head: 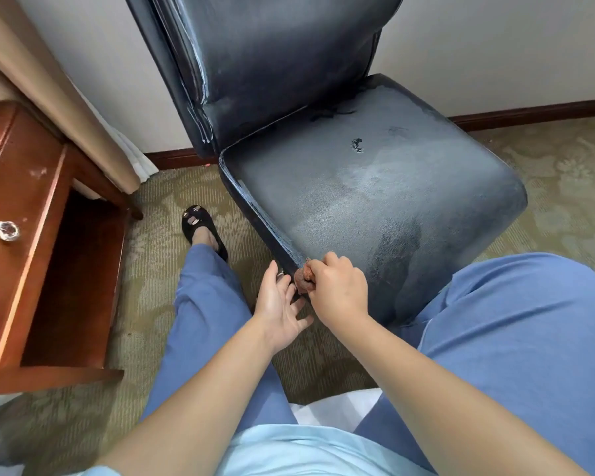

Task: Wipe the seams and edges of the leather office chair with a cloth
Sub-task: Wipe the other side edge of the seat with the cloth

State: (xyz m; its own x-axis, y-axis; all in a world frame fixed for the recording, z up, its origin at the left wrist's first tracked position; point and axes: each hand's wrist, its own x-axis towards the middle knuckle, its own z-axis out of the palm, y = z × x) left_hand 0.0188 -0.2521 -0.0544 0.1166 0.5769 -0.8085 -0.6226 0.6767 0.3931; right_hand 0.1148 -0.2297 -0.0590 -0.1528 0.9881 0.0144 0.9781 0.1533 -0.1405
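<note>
A dark blue-black leather chair (375, 187) stands in front of me, its seat worn and dusty with a small tear near the middle. My right hand (337, 290) grips a bunched reddish-brown cloth (303, 280) and presses it against the front left corner of the seat, at the near end of the left edge seam. My left hand (279, 307) is open with fingers spread, palm turned toward the chair, just left of the cloth and below the seat edge. The underside of the seat there is hidden.
A reddish wooden nightstand (31, 255) with a metal drawer pull stands at the left. A beige curtain (83, 108) hangs beside it. My legs in blue trousers flank the chair, one foot in a black slipper (203, 225). Patterned green carpet (152, 304) covers the floor.
</note>
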